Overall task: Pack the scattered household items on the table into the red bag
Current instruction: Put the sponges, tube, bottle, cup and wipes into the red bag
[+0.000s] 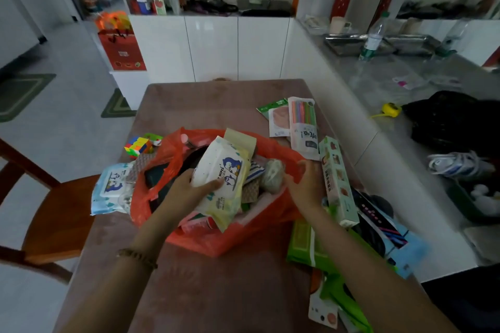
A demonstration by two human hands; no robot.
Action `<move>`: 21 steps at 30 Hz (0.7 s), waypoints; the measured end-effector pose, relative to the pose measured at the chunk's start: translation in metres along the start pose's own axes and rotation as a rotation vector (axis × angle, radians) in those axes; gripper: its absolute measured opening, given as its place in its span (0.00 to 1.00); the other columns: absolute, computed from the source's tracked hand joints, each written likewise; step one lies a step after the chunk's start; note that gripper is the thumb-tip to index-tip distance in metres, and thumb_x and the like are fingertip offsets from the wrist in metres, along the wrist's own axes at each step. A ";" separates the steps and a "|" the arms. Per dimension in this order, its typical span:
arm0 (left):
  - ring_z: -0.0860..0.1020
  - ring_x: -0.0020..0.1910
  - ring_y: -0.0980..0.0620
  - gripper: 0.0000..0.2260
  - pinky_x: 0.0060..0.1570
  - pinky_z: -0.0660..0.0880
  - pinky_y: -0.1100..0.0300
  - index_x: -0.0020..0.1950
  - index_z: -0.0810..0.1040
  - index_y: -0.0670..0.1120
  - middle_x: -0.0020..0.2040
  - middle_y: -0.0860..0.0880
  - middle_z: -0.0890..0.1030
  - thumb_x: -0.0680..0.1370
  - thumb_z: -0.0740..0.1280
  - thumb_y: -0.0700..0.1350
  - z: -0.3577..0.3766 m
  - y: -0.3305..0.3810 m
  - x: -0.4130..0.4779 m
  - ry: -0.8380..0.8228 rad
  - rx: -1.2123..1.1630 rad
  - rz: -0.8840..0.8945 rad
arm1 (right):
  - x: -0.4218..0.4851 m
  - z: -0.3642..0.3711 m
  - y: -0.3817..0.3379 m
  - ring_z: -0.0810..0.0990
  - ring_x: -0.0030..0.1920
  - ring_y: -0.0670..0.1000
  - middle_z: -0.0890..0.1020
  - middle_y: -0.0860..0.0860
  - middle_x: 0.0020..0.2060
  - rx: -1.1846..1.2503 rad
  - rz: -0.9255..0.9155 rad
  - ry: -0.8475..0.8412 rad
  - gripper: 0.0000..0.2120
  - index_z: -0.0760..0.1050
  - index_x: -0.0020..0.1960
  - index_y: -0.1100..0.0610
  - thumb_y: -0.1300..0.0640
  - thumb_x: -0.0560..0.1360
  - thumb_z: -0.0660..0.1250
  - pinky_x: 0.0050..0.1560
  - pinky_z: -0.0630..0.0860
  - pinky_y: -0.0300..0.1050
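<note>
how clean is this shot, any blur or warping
Head view: wide-angle distortion bows the glossy white cabinet doors; light is dim and flat, no hard shadows; the right hand by the red plastic bag is motion-smeared; the white penguin-print wipes pack in the left hand is legible.

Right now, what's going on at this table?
A person is packing a red plastic bag on the brown table. Their left hand holds a penguin-print pack of wet wipes over the bag's open mouth, which is crowded with items. Their right hand is at the bag's right rim; whether it grips the plastic is unclear. Still outside: a second wipes pack and a puzzle cube on the left, a straw packet and a long green box on the right.
</note>
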State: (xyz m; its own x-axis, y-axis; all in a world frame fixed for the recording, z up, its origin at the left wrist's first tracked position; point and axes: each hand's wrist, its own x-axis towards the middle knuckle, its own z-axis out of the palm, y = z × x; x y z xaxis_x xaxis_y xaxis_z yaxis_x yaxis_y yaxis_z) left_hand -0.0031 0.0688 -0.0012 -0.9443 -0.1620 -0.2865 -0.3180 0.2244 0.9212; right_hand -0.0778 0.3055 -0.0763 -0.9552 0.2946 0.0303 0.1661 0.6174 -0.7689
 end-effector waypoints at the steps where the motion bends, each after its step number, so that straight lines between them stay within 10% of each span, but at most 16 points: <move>1: 0.82 0.41 0.50 0.16 0.33 0.79 0.62 0.56 0.75 0.43 0.48 0.45 0.83 0.72 0.73 0.47 0.000 0.000 0.004 -0.009 -0.004 -0.010 | -0.003 -0.005 0.008 0.73 0.60 0.56 0.73 0.54 0.58 -0.076 -0.058 0.121 0.22 0.69 0.59 0.56 0.53 0.70 0.73 0.59 0.73 0.51; 5: 0.83 0.43 0.48 0.19 0.37 0.80 0.58 0.58 0.75 0.43 0.49 0.46 0.83 0.71 0.73 0.49 0.007 0.000 0.019 -0.087 -0.019 -0.021 | 0.001 -0.020 0.031 0.73 0.59 0.55 0.73 0.56 0.61 -0.042 0.146 -0.009 0.34 0.69 0.63 0.59 0.42 0.65 0.74 0.62 0.73 0.54; 9: 0.82 0.40 0.53 0.14 0.28 0.76 0.67 0.54 0.75 0.46 0.48 0.47 0.83 0.72 0.72 0.48 0.023 0.003 0.030 -0.172 -0.062 -0.015 | 0.006 -0.035 0.011 0.82 0.40 0.51 0.83 0.51 0.35 0.526 0.477 -0.512 0.23 0.78 0.46 0.58 0.39 0.65 0.72 0.53 0.79 0.50; 13: 0.83 0.38 0.55 0.07 0.32 0.78 0.65 0.47 0.76 0.50 0.48 0.47 0.84 0.72 0.72 0.47 0.039 0.007 0.042 -0.215 -0.060 0.014 | 0.015 -0.072 -0.032 0.63 0.21 0.44 0.63 0.45 0.20 0.869 0.370 -0.635 0.19 0.76 0.45 0.58 0.42 0.70 0.63 0.28 0.69 0.38; 21: 0.79 0.41 0.57 0.12 0.39 0.76 0.66 0.53 0.76 0.49 0.44 0.55 0.79 0.72 0.72 0.49 0.063 0.029 0.078 -0.462 0.358 0.158 | 0.012 -0.124 -0.092 0.59 0.20 0.43 0.61 0.46 0.21 0.888 0.149 -0.720 0.15 0.76 0.53 0.61 0.50 0.78 0.57 0.24 0.64 0.35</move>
State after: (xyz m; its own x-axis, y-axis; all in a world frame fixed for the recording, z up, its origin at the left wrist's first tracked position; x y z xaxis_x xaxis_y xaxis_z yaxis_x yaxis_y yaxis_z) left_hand -0.0911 0.1235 -0.0134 -0.8961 0.3161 -0.3117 -0.1035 0.5341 0.8391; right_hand -0.0742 0.3427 0.0742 -0.9068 -0.3392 -0.2504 0.3307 -0.2039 -0.9214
